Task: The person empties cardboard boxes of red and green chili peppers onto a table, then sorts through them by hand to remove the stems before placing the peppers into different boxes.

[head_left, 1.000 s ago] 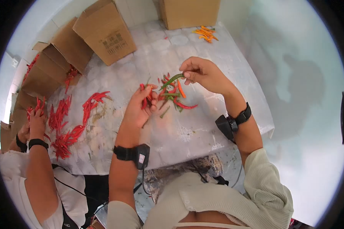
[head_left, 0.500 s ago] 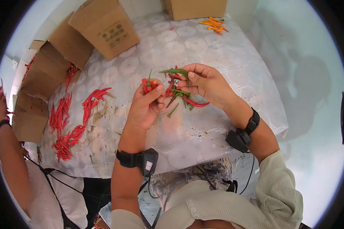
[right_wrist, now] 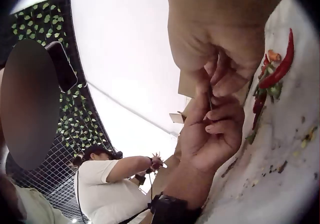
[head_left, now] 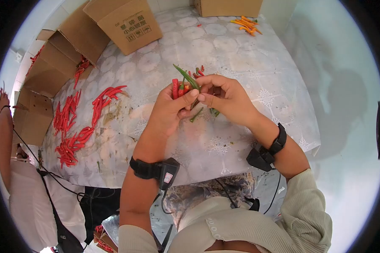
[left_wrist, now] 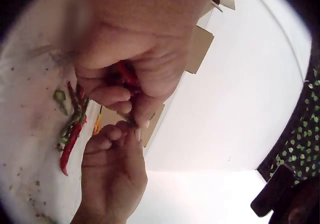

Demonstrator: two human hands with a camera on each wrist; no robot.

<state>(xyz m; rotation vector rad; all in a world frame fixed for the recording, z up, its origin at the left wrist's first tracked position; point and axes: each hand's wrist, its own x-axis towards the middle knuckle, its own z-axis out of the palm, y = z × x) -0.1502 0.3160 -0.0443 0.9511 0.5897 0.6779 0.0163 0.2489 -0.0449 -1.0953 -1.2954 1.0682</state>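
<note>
My left hand (head_left: 166,110) grips a small bunch of red chili peppers (head_left: 175,89) upright in the head view. A long green chili pepper (head_left: 185,76) leans across them, its lower end between the two hands. My right hand (head_left: 229,100) pinches that lower end, fingertips against the left thumb. From the left wrist, a red chili (left_wrist: 128,73) shows inside the curled left fingers. Just beyond the hands lies a small pile of red and green chilies, partly hidden; one red chili (right_wrist: 281,66) in it shows in the right wrist view.
Red chilies (head_left: 71,141) lie in heaps on the patterned tablecloth (head_left: 215,46) to the left. Cardboard boxes (head_left: 128,27) stand along the back and left. Orange chilies (head_left: 247,26) lie at the far right. Another person (right_wrist: 107,184) stands on the left.
My right hand has brought the green chili left and down to the bunch in my left hand; the hands now meet. The other person's arm has moved away from the red heaps.
</note>
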